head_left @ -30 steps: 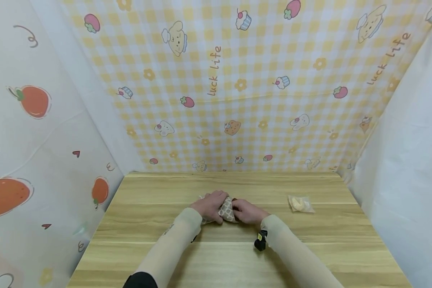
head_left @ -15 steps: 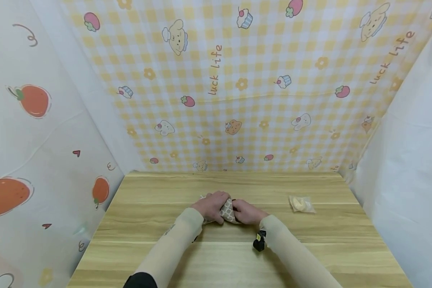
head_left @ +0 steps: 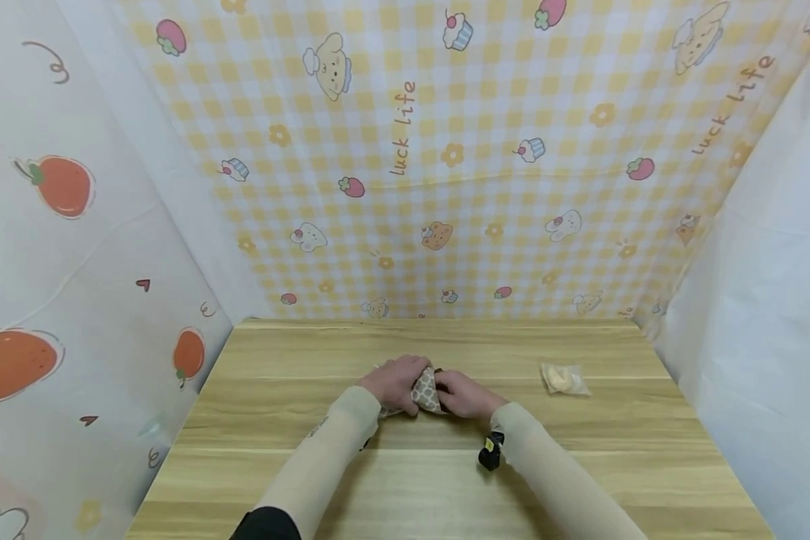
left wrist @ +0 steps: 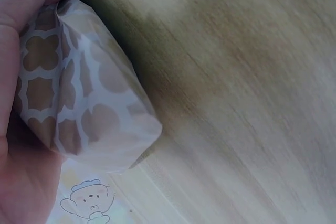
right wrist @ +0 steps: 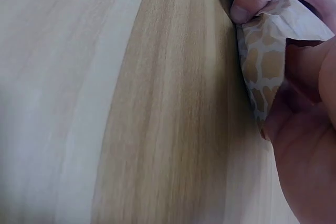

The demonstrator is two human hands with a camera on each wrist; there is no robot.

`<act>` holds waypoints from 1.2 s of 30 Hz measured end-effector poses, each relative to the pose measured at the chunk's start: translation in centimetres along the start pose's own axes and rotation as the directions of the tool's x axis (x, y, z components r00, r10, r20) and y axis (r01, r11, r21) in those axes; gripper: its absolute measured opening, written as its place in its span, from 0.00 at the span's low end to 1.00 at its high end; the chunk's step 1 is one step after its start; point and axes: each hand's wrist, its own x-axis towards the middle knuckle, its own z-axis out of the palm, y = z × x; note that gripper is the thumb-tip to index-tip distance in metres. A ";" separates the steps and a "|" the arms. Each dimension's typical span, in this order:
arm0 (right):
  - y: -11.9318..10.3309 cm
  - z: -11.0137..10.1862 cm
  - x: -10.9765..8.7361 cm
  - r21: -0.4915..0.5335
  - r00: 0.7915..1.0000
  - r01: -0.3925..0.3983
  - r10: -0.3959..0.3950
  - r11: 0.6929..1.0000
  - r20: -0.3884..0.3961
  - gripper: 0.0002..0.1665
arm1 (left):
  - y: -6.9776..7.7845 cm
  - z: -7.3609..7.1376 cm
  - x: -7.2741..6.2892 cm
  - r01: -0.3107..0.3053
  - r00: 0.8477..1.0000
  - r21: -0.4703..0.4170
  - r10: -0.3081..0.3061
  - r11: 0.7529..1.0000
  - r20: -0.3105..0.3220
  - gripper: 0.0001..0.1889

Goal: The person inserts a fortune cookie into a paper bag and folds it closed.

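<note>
A yellow-checked cloth (head_left: 405, 202) hangs behind the wooden desk (head_left: 412, 491). The left hand (head_left: 395, 383) has its grip curled round a patterned bag (head_left: 425, 390), which is at mid-desk between both hands. The right hand (head_left: 469, 396) has its fingers partly inside the bag; how far that grip is closed, and on what, I cannot tell from here. Well apart, to the right, lies a clear packet (head_left: 564, 379)

This is a makeshift booth, with checked cloth (head_left: 405, 202) and white sheeting (head_left: 769, 285) bordering a tabletop (head_left: 418, 487).
</note>
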 end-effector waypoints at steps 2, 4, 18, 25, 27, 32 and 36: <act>-0.1 -0.2 -0.3 0.002 1.000 -0.001 0.001 1.000 -0.004 0.09 | 0.0 -0.1 0.1 0.005 1.000 0.000 -0.005 1.000 0.006 0.40; -0.1 -0.5 -0.6 0.004 1.000 -0.005 0.005 1.000 -0.012 0.09 | 0.1 -0.2 0.1 0.013 1.000 0.005 -0.013 1.000 0.012 0.41; 0.2 -3.3 -4.6 0.001 0.976 -0.126 0.124 0.992 -0.179 0.20 | 0.8 -0.6 -0.2 0.077 0.996 0.055 -0.079 0.996 0.047 0.46; 1.7 -4.2 -7.6 -0.086 0.930 -0.161 0.122 0.983 -0.348 0.20 | 1.0 -0.5 -0.3 0.078 0.995 0.046 -0.081 0.996 0.054 0.45; 1.9 -4.5 -8.4 -0.113 0.914 -0.156 0.100 0.981 -0.392 0.21 | 1.1 -0.5 -0.4 0.076 0.995 0.053 -0.079 0.996 0.054 0.45; 2.4 -5.6 -10.1 -0.164 0.878 -0.184 0.086 0.969 -0.471 0.24 | 1.2 -0.7 -0.5 0.061 0.997 0.078 -0.065 0.995 0.051 0.45; 3.2 -6.6 -11.3 -0.208 0.855 -0.221 0.086 0.953 -0.512 0.24 | 1.2 -0.8 -0.5 0.056 0.997 0.085 -0.060 0.995 0.047 0.45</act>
